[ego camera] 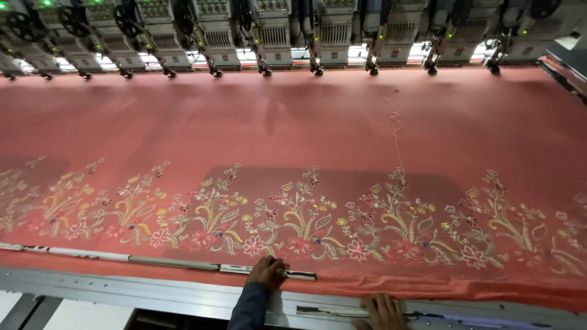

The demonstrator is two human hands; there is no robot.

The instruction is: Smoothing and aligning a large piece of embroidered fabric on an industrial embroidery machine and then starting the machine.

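Observation:
A wide salmon-pink cloth (293, 128) lies stretched flat under a row of embroidery machine heads (269, 36). A band of stitched flowers and leaves (293, 220) runs along its near side. My left hand (267, 271), in a dark blue sleeve, presses on a long thin clamp strip (177, 264) at the cloth's near edge. My right hand (384, 310) rests lower, on the grey metal frame rail (153, 293), fingers down next to another strip (330, 310). A loose thread (396, 131) trails down the cloth from the heads.
The machine heads span the whole far edge, with green lights on several of them. A dark machine part (565, 67) juts in at the far right. Pale floor (79, 315) shows below the frame rail at the lower left.

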